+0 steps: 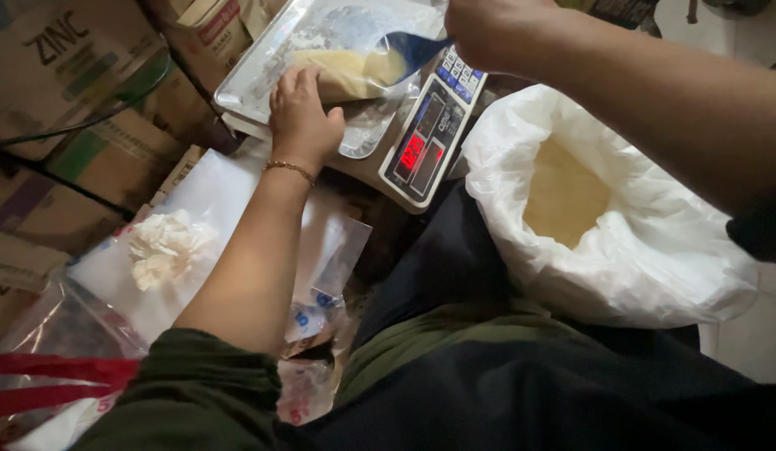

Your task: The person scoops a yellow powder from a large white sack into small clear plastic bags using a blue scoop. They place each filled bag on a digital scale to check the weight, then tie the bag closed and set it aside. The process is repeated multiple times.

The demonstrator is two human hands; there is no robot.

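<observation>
A dark lap is filling the near edge of the view. Beyond it, the left hand is reaching far, fingers curled together on a clear bag of pale yellow powder lying on the scale's metal tray. The right hand, at the far top, is gripping a blue scoop, its fingers closed around the handle, the scoop's tip resting at the bag's mouth. The scale is glowing with red digits. To the right, an open white sack is holding more powder. Cardboard boxes are standing at the left.
</observation>
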